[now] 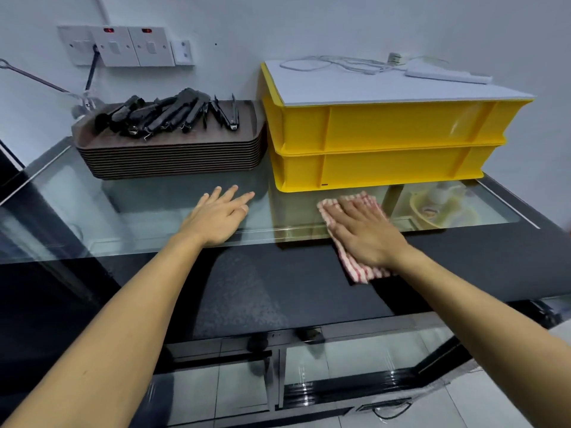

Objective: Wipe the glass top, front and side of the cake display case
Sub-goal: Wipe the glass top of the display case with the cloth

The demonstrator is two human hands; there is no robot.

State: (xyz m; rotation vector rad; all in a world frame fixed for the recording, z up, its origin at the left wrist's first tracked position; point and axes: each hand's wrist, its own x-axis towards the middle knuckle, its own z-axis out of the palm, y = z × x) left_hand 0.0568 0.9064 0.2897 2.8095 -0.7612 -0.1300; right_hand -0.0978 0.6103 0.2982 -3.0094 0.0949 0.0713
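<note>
Pressing a striped cloth (352, 239) flat on the glass top (148, 211), the right hand (367, 236) wipes; left hand (217, 216), fingers spread, empty, braces.

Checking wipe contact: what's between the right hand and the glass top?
The red-striped cloth lies flat under the right hand, on the glass top; head view.

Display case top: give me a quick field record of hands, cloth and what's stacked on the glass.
left hand: left hand flat on the glass top, fingers straight, holding nothing
right hand: right hand pressing the cloth flat
cloth: red and white checked, lying across the glass's front edge
rear left: stack of brown trays with black tongs on top
rear right: two yellow crates, stacked
</note>
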